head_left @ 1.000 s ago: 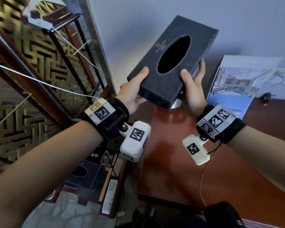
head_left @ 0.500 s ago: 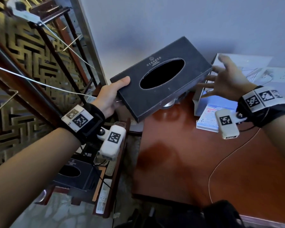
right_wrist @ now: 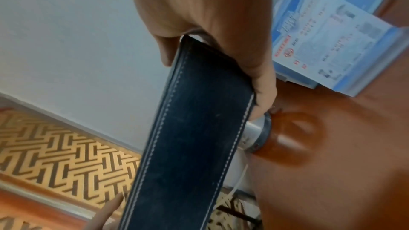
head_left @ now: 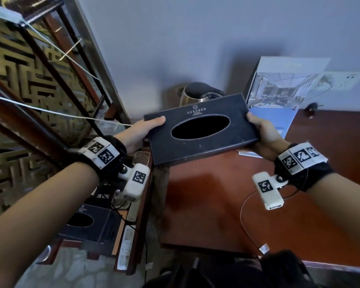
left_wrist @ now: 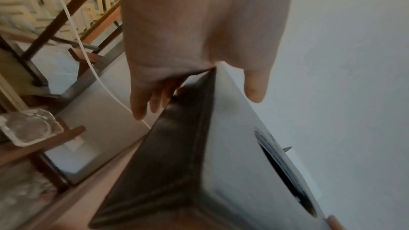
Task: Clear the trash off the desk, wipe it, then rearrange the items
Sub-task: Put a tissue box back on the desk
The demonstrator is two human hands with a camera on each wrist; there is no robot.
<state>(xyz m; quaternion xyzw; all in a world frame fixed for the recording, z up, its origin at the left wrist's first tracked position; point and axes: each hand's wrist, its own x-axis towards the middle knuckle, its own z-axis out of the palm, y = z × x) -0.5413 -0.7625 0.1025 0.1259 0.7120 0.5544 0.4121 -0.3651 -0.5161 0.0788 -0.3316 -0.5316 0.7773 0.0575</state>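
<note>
Lowest in the head view lies the bare reddish counter point(head_left: 227, 204), with a thin cable looping across its lower right. Above it, at mid-frame, both hands grasp the black tissue box point(head_left: 200, 129), held off the counter over its upper-left corner. The left hand point(head_left: 139, 133) clamps the left short end, thumb on top; the right hand point(head_left: 264, 134) clamps the right short end. The box's long axis runs left to right between them, neither hand nearer, its oval opening facing up. Setting it down looks like a short descent. Beyond stand a kettle point(head_left: 197, 93) and a brochure stand point(head_left: 279, 90) against the wall.
</note>
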